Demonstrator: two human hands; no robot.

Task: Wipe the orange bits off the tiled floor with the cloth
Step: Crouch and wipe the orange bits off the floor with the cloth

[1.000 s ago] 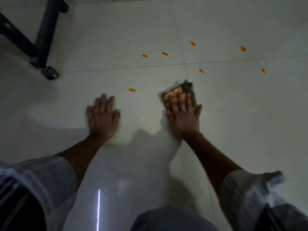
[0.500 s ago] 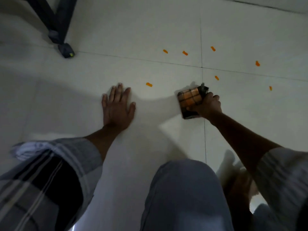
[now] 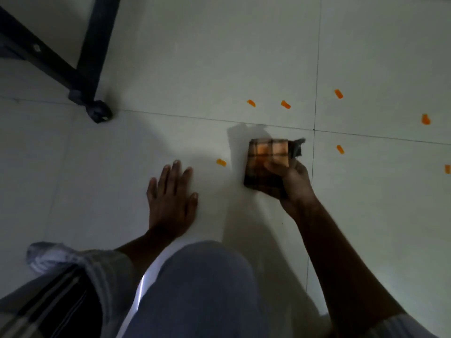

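My right hand (image 3: 291, 185) grips a folded cloth (image 3: 264, 162), checked orange and dark brown, and holds it just above the pale tiled floor (image 3: 195, 57). My left hand (image 3: 172, 195) lies flat on the floor, fingers spread, left of the cloth. Several orange bits lie scattered on the tiles: the nearest bit (image 3: 221, 162) between my two hands, two bits (image 3: 251, 103) (image 3: 285, 104) beyond the cloth, another bit (image 3: 340, 149) to its right, and more orange bits (image 3: 425, 119) farther right.
A dark metal furniture leg with a foot (image 3: 98, 113) stands at the upper left. Dark grout lines (image 3: 314, 130) cross just beyond the cloth. My knee in grey trousers (image 3: 202, 284) fills the lower middle.
My right hand went from pressing the cloth flat to gripping it and lifting it slightly. The view has shifted closer to the floor. My left hand stays planted.
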